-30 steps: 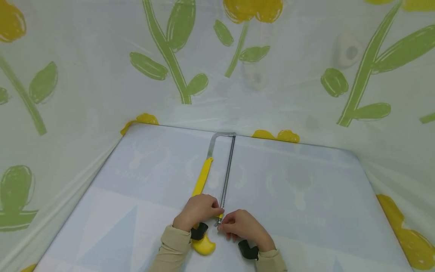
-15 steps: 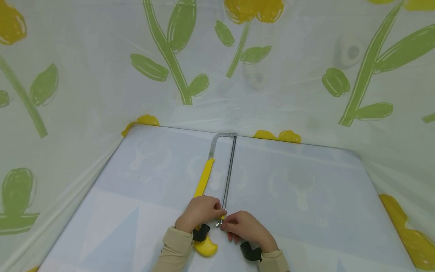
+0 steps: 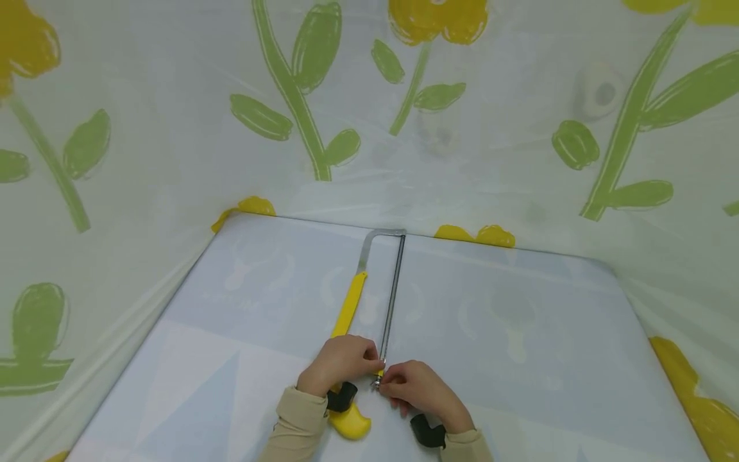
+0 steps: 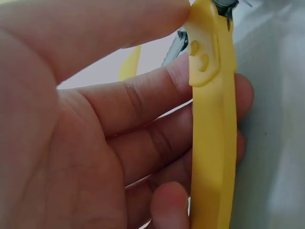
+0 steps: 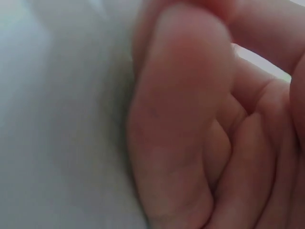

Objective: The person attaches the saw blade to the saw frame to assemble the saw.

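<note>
Head view: the left grip point(image 3: 345, 360) is curled round a yellow hacksaw point(image 3: 349, 305) on the worktop point(image 3: 496, 346); the right grip point(image 3: 417, 386) pinches its little near wing nut point(image 3: 376, 384).

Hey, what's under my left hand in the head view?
The yellow hacksaw runs in beneath your left hand, and a rounded yellow end shows below it. The stretch between is covered by the hand and the black wrist device.

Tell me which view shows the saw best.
The head view: most of the saw shows, partly behind the left hand. The left wrist view gives mainly a yellow part close up; the right wrist view, none discernible.
</note>
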Demonstrator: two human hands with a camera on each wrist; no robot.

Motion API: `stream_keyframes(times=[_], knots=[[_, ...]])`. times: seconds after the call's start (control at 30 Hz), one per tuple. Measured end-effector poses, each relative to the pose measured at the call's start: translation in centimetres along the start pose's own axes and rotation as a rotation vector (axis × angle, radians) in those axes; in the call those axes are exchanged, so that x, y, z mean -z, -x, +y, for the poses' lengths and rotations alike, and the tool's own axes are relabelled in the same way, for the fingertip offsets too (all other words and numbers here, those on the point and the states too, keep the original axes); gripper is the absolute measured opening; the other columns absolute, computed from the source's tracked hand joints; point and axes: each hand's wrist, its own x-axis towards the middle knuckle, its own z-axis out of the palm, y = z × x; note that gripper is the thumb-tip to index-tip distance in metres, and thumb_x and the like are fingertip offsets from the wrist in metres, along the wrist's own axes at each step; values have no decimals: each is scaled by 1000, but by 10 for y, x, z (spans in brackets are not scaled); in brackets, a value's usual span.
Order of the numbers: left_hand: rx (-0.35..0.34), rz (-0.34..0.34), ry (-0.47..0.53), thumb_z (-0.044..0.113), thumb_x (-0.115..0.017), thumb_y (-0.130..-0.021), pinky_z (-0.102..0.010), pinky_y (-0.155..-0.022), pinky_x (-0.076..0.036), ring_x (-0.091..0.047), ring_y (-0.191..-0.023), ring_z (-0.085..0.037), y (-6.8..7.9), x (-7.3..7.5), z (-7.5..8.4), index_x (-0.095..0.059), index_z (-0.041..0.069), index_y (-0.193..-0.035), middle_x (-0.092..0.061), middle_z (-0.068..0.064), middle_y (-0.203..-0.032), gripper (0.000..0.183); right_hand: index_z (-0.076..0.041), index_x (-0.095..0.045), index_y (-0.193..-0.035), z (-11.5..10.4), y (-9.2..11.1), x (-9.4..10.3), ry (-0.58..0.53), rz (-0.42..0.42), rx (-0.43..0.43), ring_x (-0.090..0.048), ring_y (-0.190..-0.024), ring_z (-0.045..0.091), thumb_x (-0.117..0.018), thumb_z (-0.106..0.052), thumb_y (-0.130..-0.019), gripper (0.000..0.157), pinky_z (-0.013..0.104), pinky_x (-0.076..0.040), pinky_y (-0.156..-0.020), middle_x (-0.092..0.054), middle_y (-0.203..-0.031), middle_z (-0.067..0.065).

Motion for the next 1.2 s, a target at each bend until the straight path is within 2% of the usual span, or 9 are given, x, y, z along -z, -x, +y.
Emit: stream_keyframes(times=[0.17,0.4,0.7,1.0,1.2], knots=[[-9,-6,19,38,-63,-83,-21,-56,-38,-46,-60,-3,-2,3,-1,-64,26,-76,-55,16,-70,15,-14,-65,-81,-1,0,0,-13,37,-14,-50,-42,13,-65,-30,-84,16,30,-45,-44,-55,-57,0],[-31,7,16,30,-65,-83,-20,-57,-36,-41,-65,-7,-1,5,0,-70,21,-79,-45,9,-71,12,-14,-65,-79,-3,1,1,-7,29,-27,-49,-41,13,-65,-30,-83,17,30,-44,-43,-55,-56,0],[-4,-33,69,28,-63,-83,-22,-61,-40,-48,-65,-5,-4,7,0,-69,23,-82,-59,13,-76,8,-16,-66,-77,-2,1,5,36,-1,-16,-51,-43,12,-62,-38,-85,24,29,-45,-46,-57,-55,-2],[7,-39,77,30,-63,-83,-22,-60,-39,-48,-64,-5,-3,5,-2,-68,24,-81,-59,14,-74,7,-15,-65,-71,-1,-1,3,53,-8,-14,-53,-43,13,-59,-46,-85,34,30,-45,-47,-57,-55,-3],[-14,-23,61,30,-64,-82,-22,-60,-39,-48,-63,-5,-1,4,-3,-68,24,-80,-58,15,-73,7,-17,-66,-73,4,-1,0,35,-15,-8,-54,-44,14,-59,-44,-85,31,31,-46,-47,-58,-55,-3]])
